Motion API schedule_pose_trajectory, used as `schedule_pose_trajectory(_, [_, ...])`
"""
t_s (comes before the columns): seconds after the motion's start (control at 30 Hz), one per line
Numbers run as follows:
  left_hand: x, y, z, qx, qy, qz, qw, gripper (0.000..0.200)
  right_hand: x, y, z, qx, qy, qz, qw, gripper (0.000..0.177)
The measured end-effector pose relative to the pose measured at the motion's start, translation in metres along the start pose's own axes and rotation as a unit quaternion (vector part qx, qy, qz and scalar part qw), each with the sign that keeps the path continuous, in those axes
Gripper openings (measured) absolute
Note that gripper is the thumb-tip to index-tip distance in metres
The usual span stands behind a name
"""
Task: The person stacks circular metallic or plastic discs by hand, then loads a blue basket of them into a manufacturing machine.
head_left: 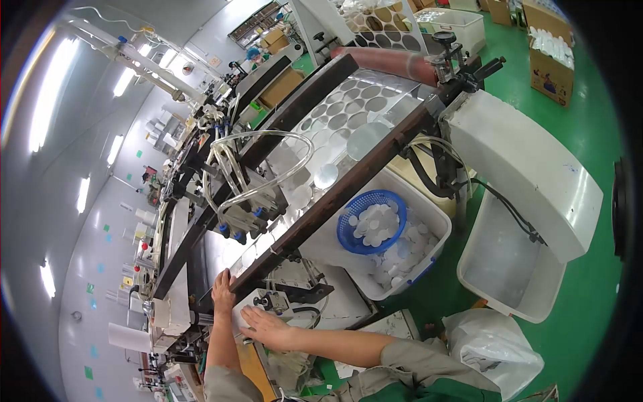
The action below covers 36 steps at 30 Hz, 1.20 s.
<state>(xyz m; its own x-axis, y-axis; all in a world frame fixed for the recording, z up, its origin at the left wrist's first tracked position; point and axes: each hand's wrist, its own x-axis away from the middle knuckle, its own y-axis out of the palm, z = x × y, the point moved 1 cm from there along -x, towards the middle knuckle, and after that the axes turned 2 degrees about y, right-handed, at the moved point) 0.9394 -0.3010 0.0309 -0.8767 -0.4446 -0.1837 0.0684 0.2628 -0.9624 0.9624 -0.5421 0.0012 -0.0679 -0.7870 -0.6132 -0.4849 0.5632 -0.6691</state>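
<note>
My left hand (pixel 223 293) reaches up to the lower end of the machine's dark side rail (pixel 315 218), its fingers extended at the edge of the lit sheet bed (pixel 231 254). No object shows in it. Just below and to the right, my right hand (pixel 268 329) rests with fingers spread against a pale panel beside a small metal fitting (pixel 271 301). Above my hands, clear air hoses (pixel 224 181) and blue-tipped nozzles (pixel 241 236) hang over the bed. A clear plastic sheet with punched round holes (pixel 348 104) runs toward a reddish roller (pixel 392 63). Loose round discs (pixel 326 175) lie on the bed.
Beside the machine, a white bin (pixel 435 231) holds many pale discs and a blue basket (pixel 341 231) of discs. Another white bin (pixel 469 285), a white plastic bag (pixel 492 345) and a cardboard box (pixel 550 77) stand on the green floor. A white machine cover (pixel 529 167) juts out right.
</note>
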Motion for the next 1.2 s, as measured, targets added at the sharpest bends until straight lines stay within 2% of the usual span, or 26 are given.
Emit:
schedule_pose_trajectory(0.07, [-0.003,0.01,-0.009,0.036,-0.015,0.017,0.999,0.055,-0.001,-0.002,0.0,0.003,-0.001,-0.017,1.0,0.051])
schedule_pose_trajectory(0.13, [-0.002,0.01,-0.01,0.032,0.011,0.046,0.998,0.051,0.0,-0.003,-0.002,-0.001,0.002,-0.003,1.0,0.051])
schedule_pose_trajectory(0.17, [0.002,0.001,-0.006,-0.018,0.065,0.043,0.997,0.047,-0.002,0.0,-0.002,-0.005,0.003,0.024,1.0,0.051])
schedule_pose_trajectory(0.2, [-0.002,0.008,-0.01,0.006,0.03,0.045,0.999,0.05,-0.003,0.005,-0.001,-0.024,0.006,0.038,0.999,0.051])
schedule_pose_trajectory(0.3, [-0.002,0.005,-0.008,0.018,0.039,0.048,0.998,0.053,-0.002,0.007,-0.001,-0.017,0.005,0.032,0.999,0.052])
schedule_pose_trajectory(0.37, [0.001,0.0,-0.001,0.021,-0.002,0.025,0.999,0.053,-0.002,0.006,0.0,-0.014,0.002,0.025,1.0,0.054])
schedule_pose_trajectory(0.6, [0.0,0.01,-0.009,0.028,0.012,0.061,0.998,0.048,-0.001,0.002,-0.001,0.003,0.0,0.021,1.0,0.058])
schedule_pose_trajectory(0.97, [0.002,0.009,-0.004,0.02,-0.03,0.041,0.998,0.05,-0.002,0.005,0.0,0.044,-0.01,0.04,0.998,0.044])
schedule_pose_trajectory(1.0, [0.002,0.007,-0.002,0.023,-0.035,0.037,0.998,0.05,-0.001,0.003,0.0,0.067,-0.009,0.014,0.998,0.042])
schedule_pose_trajectory(1.17, [0.001,0.007,-0.008,0.026,-0.031,0.027,0.999,0.054,-0.003,0.006,-0.002,0.022,-0.002,0.051,0.998,0.041])
schedule_pose_trajectory(1.2, [0.001,0.006,-0.008,0.018,-0.03,0.021,0.999,0.056,-0.003,0.002,-0.002,0.037,-0.004,0.028,0.999,0.04])
